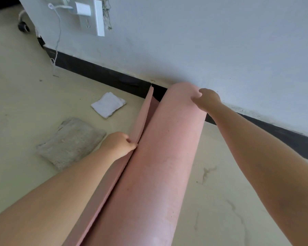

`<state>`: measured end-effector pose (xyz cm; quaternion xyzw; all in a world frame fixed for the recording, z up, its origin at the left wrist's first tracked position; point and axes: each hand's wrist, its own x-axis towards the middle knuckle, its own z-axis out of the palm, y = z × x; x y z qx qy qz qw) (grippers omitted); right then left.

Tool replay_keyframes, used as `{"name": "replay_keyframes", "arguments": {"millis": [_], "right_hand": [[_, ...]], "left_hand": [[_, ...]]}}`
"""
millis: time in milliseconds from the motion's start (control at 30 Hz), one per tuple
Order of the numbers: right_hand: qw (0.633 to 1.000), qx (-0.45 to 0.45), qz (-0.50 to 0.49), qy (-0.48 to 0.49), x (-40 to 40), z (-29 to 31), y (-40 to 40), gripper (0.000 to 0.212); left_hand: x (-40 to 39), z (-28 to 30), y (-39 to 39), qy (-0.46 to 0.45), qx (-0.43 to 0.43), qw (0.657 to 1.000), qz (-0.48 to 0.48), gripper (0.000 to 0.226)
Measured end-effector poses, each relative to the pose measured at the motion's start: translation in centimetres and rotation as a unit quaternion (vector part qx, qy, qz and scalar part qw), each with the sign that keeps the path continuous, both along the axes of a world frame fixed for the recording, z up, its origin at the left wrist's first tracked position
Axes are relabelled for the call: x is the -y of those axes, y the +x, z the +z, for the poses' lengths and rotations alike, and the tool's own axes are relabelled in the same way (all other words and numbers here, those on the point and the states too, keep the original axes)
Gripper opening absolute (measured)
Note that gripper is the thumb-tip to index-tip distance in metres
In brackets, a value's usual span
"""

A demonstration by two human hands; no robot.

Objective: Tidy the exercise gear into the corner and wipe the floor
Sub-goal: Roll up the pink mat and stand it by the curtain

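A pink exercise mat (164, 150), rolled into a thick tube, runs from the bottom of the view up to the wall's black skirting. Its loose outer flap sticks out along the roll's left side. My left hand (119, 143) pinches that flap's edge about halfway up. My right hand (205, 100) grips the roll's far end near the wall. A folded white cloth (108, 104) lies on the floor left of the mat's far end.
A grey folded towel (71, 141) lies on the beige floor beside my left forearm. On the white wall, a socket (92, 16) holds a charger with a white cable hanging down. The floor right of the mat is stained (207, 173).
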<state>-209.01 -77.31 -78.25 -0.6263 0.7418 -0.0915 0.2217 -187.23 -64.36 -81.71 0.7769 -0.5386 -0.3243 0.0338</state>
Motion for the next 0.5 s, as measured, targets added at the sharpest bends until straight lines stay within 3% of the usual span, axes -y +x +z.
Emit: {"name": "replay_keyframes", "arguments": {"millis": [133, 267, 333, 433, 500], "right_hand": [[1.000, -0.021, 0.012, 0.012, 0.5, -0.6, 0.2, 0.045], [1.000, -0.005, 0.025, -0.001, 0.9, -0.5, 0.4, 0.047], [0.999, 0.023, 0.022, -0.006, 0.9, -0.5, 0.4, 0.047], [0.997, 0.072, -0.003, 0.007, 0.9, -0.8, 0.4, 0.051], [0.995, 0.095, -0.016, 0.008, 1.1, -0.8, 0.5, 0.055]], "left_hand": [[-0.2, -0.3, 0.2, -0.006, 0.061, 0.998, -0.034, 0.029], [-0.2, -0.7, 1.1, -0.009, -0.034, 0.998, 0.048, 0.016], [-0.3, -0.6, 1.5, 0.010, -0.042, 0.997, 0.058, 0.026], [-0.7, -0.6, 1.6, 0.006, 0.021, 1.000, 0.013, 0.040], [-0.7, -0.8, 1.7, -0.026, 0.069, 0.997, -0.031, 0.017]]}}
